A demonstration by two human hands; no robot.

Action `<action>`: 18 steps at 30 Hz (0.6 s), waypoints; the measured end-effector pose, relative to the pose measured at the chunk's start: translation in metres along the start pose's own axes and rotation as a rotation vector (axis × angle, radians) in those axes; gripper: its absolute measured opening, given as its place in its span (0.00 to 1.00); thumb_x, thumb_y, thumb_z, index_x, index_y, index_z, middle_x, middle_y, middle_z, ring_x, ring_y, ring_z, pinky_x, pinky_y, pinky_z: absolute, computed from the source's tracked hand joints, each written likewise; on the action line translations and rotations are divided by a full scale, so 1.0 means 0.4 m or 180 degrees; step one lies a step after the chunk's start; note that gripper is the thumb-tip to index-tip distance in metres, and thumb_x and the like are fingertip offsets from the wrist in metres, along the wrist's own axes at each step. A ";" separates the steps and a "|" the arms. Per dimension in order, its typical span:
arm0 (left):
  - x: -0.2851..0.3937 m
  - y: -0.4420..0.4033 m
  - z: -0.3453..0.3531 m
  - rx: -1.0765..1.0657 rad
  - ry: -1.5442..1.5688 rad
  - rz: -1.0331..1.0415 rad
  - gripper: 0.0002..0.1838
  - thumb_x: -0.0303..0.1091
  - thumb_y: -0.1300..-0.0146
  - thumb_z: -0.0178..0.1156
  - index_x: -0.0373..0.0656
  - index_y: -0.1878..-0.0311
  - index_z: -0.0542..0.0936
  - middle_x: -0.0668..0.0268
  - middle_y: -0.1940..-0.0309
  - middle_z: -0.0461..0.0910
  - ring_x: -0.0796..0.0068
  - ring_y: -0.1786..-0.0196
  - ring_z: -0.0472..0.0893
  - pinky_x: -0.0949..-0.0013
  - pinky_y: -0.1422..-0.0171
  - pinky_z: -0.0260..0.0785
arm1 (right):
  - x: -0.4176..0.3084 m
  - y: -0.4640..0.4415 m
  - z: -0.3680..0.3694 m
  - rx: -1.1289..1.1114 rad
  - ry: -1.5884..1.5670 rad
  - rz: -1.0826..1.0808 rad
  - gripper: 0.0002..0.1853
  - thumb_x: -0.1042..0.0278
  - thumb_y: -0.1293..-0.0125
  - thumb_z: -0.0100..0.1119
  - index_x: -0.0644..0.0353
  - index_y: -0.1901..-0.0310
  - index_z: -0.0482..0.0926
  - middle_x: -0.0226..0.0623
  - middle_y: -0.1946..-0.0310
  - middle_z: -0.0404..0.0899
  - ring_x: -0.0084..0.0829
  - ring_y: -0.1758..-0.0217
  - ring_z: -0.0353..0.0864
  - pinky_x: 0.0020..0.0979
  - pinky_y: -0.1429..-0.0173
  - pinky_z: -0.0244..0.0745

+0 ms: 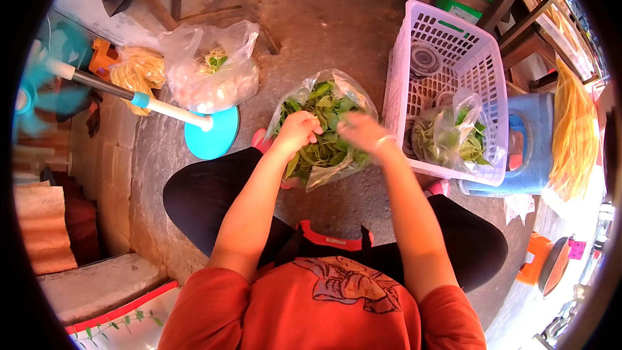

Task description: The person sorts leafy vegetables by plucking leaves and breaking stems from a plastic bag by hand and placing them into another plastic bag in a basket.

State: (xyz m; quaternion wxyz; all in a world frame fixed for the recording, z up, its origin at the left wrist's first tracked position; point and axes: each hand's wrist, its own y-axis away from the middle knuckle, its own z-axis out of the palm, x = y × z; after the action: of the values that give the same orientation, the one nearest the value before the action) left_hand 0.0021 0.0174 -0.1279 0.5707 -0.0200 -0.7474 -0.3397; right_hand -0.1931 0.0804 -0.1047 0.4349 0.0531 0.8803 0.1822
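A clear plastic bag (322, 177) full of leafy greens (330, 100) sits on the floor between my legs, its mouth spread wide. My left hand (299, 131) is over the left part of the greens with its fingers curled together; what is in them is too small to make out. Over the right side of the bag my right hand (364, 133) is smeared by motion, so its fingers cannot be read. Leaves fill the gap between both hands.
A lilac plastic basket (447, 172) at the right holds another bag of greens (453, 133). To the left stand a white plastic bag (210, 78) and a fan with a turquoise base (212, 136). A blue container (538, 136) is beyond the basket, and wooden legs (253, 0) rise at the back.
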 end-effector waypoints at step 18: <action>0.097 0.031 0.017 0.0503 0.0924 0.0959 0.11 0.20 0.46 0.54 0.38 0.60 0.80 0.77 0.80 0.70 0.90 0.82 0.63 0.81 0.79 0.52 | -0.022 0.028 -0.085 -0.0226 -0.3178 -0.0166 0.15 0.64 0.37 0.61 0.63 0.51 0.77 0.30 0.59 0.79 0.20 0.56 0.75 0.25 0.47 0.69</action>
State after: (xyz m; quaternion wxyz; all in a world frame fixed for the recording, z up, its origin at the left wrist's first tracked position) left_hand -0.0118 0.0165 -0.0892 0.7164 -0.0376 -0.6703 -0.1902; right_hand -0.2152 0.0794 -0.0752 0.8091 0.0969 0.5590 0.1535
